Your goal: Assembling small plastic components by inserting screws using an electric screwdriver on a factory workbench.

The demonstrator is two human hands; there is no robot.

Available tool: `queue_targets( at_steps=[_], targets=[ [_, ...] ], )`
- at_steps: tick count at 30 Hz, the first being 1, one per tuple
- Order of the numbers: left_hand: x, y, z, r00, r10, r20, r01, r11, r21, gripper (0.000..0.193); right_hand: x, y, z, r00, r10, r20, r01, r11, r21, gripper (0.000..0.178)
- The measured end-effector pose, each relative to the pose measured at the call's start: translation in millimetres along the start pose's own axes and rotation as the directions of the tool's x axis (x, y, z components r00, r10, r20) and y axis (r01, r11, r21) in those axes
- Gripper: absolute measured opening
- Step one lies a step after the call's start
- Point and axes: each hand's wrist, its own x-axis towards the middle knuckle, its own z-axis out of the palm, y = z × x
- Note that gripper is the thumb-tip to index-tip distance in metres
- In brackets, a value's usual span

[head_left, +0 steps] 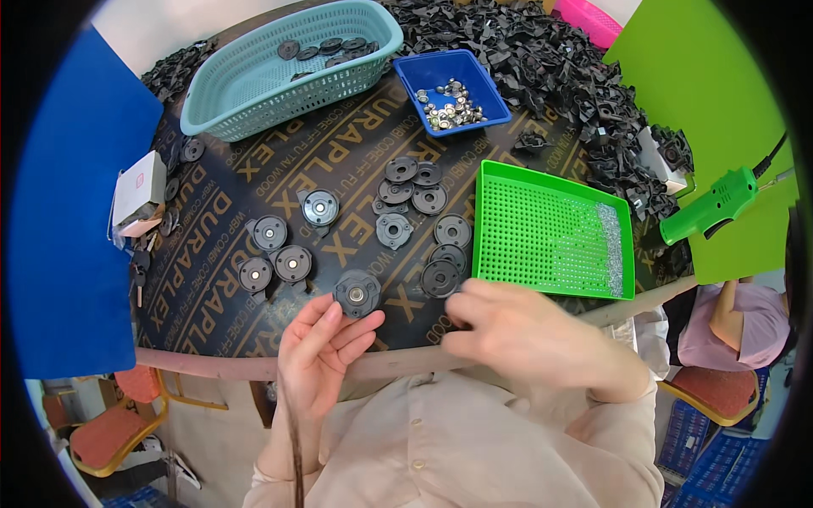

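Note:
My left hand (pixel 320 345) pinches a round black plastic part (pixel 356 294) with a small metal piece at its centre, held over the table's near edge. My right hand (pixel 517 328) is beside a black disc (pixel 441 278), its fingers bent and smeared by motion; whether it grips anything I cannot tell. Above that disc lie another black disc (pixel 452 230) and a partly covered one. Several black discs with open centres (pixel 429 200) form a cluster further back. To the left rest black discs with metal centres (pixel 293 263) and one with a larger silver centre (pixel 321 207).
A green perforated tray (pixel 542 292) holds small silver pieces along its right side. Further back stand a blue tray (pixel 428 118) of metal pieces, a teal basket (pixel 229 118) and a heap of black parts (pixel 533 59). A green power tool (pixel 711 207) hangs at the right.

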Motion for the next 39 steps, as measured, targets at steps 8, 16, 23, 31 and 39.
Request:
queue_targets(
  at_steps=[8,16,23,31,39],
  targets=[
    [-3.9,2.1,-7.8,0.997,0.062,-0.042,-0.062,0.998,0.012,0.019,3.3,-16.6,41.7,0.722,0.308,-0.619,-0.265,0.95,0.163,0.027],
    [1.0,3.4,-5.2,0.999,0.029,-0.024,-0.029,0.999,0.017,0.022,22.9,-35.3,86.0,0.533,0.518,-0.669,-0.502,0.83,0.243,0.034],
    [0.5,3.0,0.3,0.999,-0.007,-0.038,0.008,1.0,0.028,0.028,12.3,-30.7,96.9,0.601,0.502,-0.623,-0.445,0.857,0.261,0.035],
    [2.2,0.5,6.3,0.996,-0.082,-0.023,0.083,0.996,0.035,0.032,12.5,-23.9,99.7,0.598,0.42,-0.683,-0.364,0.901,0.236,0.03],
    [1.5,-7.4,14.6,0.99,-0.142,0.007,0.142,0.989,0.037,0.032,1.9,-26.1,52.3,0.62,0.276,-0.735,-0.04,0.946,0.321,0.028]
  ],
)
